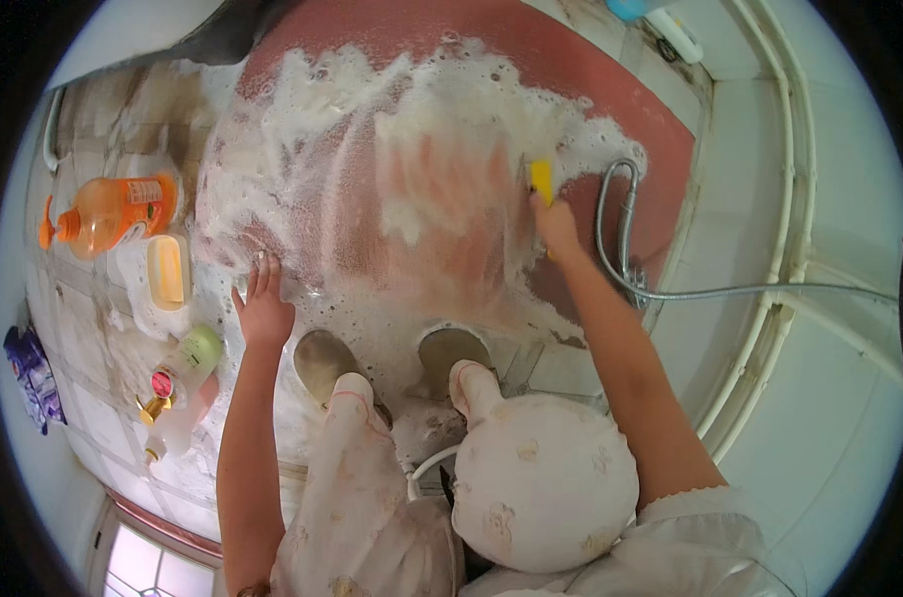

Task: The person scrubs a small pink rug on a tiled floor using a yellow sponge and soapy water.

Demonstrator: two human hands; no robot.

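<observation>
A red mat or sheet (354, 246), largely covered with white suds (302, 112), lies on the tiled floor in front of me. My right hand (557, 227) is closed around a yellow scrubbing brush (542, 181) at the right part of the suds; the brush's underside is hard to see. At the left near edge, my left hand (263, 302) rests with fingers spread on the soapy red surface, holding nothing. Beside the right hand, a metal shower hose (604, 224) loops over the red surface.
To the left stand or lie an orange pump bottle (116, 213), a soap dish (168, 272) with a yellow bar, a green-capped bottle (190, 362) and a purple packet (34, 377). Pale pipes (789, 179) run along the right wall. A white bottle (675, 36) lies at the far right.
</observation>
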